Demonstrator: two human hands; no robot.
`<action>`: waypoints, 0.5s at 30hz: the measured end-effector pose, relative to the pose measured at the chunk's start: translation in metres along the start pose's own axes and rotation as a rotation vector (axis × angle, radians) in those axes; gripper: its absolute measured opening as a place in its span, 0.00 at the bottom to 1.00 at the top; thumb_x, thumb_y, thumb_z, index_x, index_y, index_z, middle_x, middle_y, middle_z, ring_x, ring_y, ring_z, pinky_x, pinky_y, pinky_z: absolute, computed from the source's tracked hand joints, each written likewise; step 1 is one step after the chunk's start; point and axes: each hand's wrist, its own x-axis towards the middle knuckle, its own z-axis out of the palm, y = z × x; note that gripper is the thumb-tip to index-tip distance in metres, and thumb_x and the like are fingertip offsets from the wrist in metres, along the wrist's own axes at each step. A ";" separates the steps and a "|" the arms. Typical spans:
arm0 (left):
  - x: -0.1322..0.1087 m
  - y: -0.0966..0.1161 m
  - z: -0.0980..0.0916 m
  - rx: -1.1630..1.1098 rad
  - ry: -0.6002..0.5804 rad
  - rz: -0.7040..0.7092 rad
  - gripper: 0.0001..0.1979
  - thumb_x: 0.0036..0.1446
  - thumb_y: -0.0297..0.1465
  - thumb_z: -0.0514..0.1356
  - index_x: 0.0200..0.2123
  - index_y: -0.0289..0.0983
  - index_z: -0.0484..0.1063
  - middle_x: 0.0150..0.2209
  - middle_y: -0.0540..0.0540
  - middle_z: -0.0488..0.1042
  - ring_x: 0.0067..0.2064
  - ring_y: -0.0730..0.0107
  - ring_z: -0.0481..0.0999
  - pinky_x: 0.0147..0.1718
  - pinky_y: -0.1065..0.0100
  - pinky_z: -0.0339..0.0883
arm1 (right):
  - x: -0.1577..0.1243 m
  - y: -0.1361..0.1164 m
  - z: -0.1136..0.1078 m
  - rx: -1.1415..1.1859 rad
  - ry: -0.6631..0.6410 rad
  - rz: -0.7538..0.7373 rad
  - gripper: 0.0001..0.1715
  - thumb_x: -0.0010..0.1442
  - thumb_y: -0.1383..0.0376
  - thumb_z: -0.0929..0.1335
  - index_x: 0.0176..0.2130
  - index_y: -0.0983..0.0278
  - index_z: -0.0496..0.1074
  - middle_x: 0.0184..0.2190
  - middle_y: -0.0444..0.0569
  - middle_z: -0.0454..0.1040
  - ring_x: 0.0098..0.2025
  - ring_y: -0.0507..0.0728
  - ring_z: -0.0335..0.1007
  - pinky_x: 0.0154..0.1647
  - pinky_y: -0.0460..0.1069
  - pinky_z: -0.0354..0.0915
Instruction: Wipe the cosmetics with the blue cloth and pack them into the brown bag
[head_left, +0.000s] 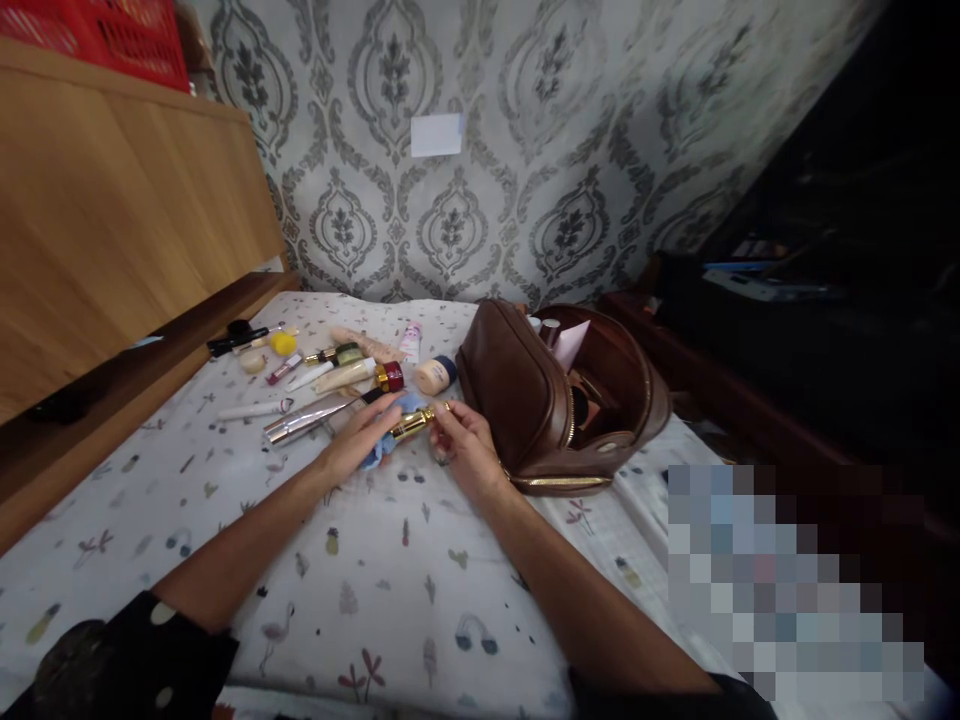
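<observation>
A shiny gold cosmetic tube (412,423) lies between my two hands, tilted up toward the right. My left hand (355,441) is closed on a light blue cloth (374,456), which is bunched against the tube's left end. With its fingertips, my right hand (466,446) pinches the tube's right end. Just beyond my hands stand a jar with a dark blue lid (433,376) and a small dark red jar (389,376). A long silver tube (307,418) lies left of my left hand. To the right, a brown toiletry bag (517,385) gapes, with cosmetics inside.
Several tubes, brushes and a yellow sponge (283,344) are spread over the patterned sheet (322,590) at the left. A wooden cabinet (135,200) borders the left side, and a patterned wall (480,230) closes off the back. Dark furniture (847,330) stands right.
</observation>
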 end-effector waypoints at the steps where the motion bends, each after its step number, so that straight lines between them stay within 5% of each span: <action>1: -0.002 0.002 0.000 0.028 -0.028 0.011 0.31 0.60 0.47 0.60 0.63 0.41 0.66 0.42 0.45 0.78 0.32 0.69 0.75 0.21 0.74 0.66 | 0.000 0.000 0.000 0.009 0.000 0.003 0.27 0.42 0.47 0.79 0.29 0.64 0.70 0.21 0.39 0.65 0.20 0.46 0.57 0.16 0.42 0.51; 5: -0.005 0.004 -0.002 0.052 -0.124 0.052 0.32 0.57 0.45 0.65 0.62 0.41 0.66 0.49 0.43 0.76 0.39 0.66 0.78 0.28 0.75 0.69 | -0.001 -0.002 0.001 0.027 -0.010 0.008 0.27 0.42 0.48 0.79 0.29 0.64 0.72 0.21 0.39 0.65 0.21 0.46 0.56 0.17 0.42 0.52; 15: -0.003 0.004 0.004 0.061 -0.040 0.028 0.26 0.56 0.53 0.62 0.45 0.38 0.68 0.29 0.54 0.68 0.23 0.76 0.68 0.20 0.74 0.63 | -0.006 -0.004 0.005 0.065 -0.116 0.109 0.25 0.38 0.59 0.82 0.37 0.63 0.78 0.30 0.44 0.74 0.30 0.49 0.66 0.25 0.43 0.58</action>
